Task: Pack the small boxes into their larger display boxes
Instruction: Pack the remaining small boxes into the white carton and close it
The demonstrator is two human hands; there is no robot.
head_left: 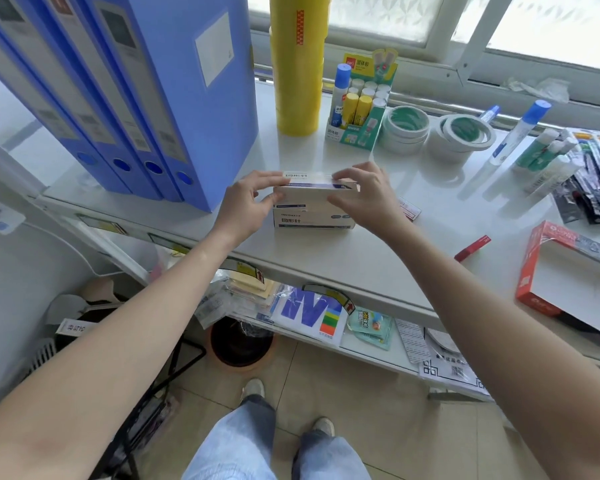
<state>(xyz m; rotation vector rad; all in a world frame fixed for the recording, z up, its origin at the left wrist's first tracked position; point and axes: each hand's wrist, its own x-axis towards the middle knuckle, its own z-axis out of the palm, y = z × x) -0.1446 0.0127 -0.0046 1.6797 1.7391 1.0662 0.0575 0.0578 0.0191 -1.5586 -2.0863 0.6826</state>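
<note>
A white and blue display box (312, 218) stands on the white shelf (361, 258) in front of me. At its top lies a small white box (309, 181) with a blue stripe. My left hand (248, 202) grips the small box's left end with thumb and fingers. My right hand (364, 195) pinches its right end. The small box sits level across the display box's top; I cannot tell how deep it sits inside.
Blue file boxes (146, 98) stand at the left. A yellow tape stack (297, 64), a glue stick display (361, 102) and white tape rolls (406, 128) line the back. A red display box (548, 268), a small red box (471, 248) and pen packs (593, 181) lie at the right.
</note>
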